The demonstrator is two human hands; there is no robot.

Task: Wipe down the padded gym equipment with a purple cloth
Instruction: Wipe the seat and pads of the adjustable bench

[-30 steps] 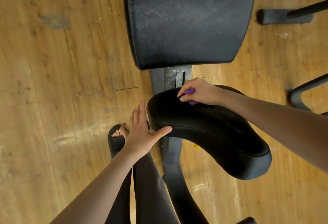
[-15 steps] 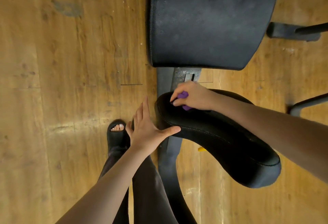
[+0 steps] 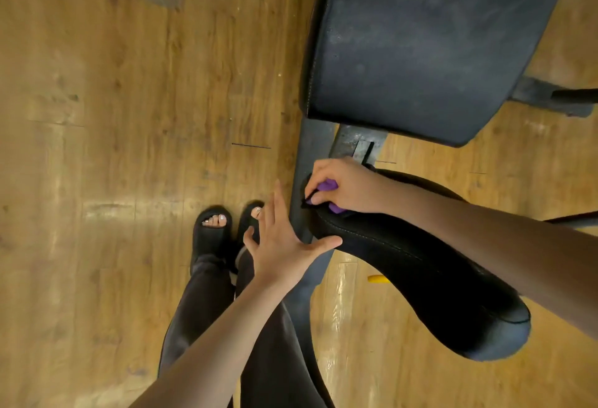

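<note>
Most of the purple cloth (image 3: 327, 187) is buried inside the right grip (image 3: 344, 189); only a small fold shows between the curled fingers and a sliver under the palm, so its full shape cannot be told. The right forearm covers the middle of the curved black pad (image 3: 404, 265) behind that grip. Beyond the grip, the large flat pad (image 3: 420, 45) is cut off by the top edge. The left grip (image 3: 284, 246) hides part of a black sandal (image 3: 250, 217), and both forearms run out of the picture.
</note>
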